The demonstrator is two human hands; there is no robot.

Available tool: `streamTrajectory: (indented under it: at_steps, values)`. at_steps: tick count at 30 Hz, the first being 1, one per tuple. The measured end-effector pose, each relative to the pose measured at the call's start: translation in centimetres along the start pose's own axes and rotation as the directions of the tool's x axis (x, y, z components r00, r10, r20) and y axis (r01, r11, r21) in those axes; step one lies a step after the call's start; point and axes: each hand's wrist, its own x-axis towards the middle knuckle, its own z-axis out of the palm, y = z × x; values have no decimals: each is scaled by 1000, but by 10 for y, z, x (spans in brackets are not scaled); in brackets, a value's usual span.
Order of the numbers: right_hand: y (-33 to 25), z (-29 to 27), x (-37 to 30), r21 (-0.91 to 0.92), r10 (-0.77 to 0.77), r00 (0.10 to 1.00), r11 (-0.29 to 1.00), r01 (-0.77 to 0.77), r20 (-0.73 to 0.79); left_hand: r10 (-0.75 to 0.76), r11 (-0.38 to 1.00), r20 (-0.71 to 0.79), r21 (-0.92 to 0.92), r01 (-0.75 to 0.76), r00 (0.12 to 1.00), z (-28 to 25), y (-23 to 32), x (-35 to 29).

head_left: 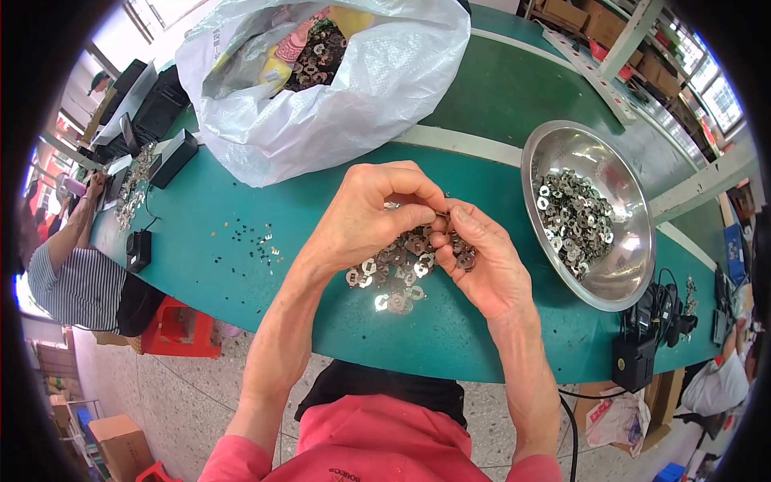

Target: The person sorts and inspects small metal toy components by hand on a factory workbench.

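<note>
Both my hands meet over a loose pile of small flat metal parts [399, 277] on the green table. My left hand [377, 207] pinches thumb against forefinger on a small metal part [440, 214], mostly covered by the fingertips. From the other side my right hand [488, 259] closes its thumb and fingers on the same spot. To the right, a steel bowl [634, 265] holds many similar round parts [574, 221]. Tiny dark and brass-coloured bits [255, 245] lie scattered left of my left forearm.
A large white woven sack [321, 120], rolled open with dark metal parts inside, stands at the far side. Black adapters [634, 361] with cables sit at the right edge, and a black box [173, 158] at the left. A person in a striped shirt [76, 281] works at far left.
</note>
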Motion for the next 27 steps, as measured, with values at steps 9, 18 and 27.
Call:
streamTrajectory:
  at_steps: [9, 18, 27]
  values:
    - [0, 8, -6, -215, -123, 991, 970, 109, -51, -170, 978, 44, -114, 174, 984, -5, -3, 0]
    - [3, 16, -6, -332, -288, 958, 904, 270, -4, -219, 958, 70, -174, 228, 973, -5, -1, 1]
    - [3, 15, -6, -365, -286, 958, 892, 267, 2, -154, 975, 58, -150, 161, 986, -5, -7, 1]
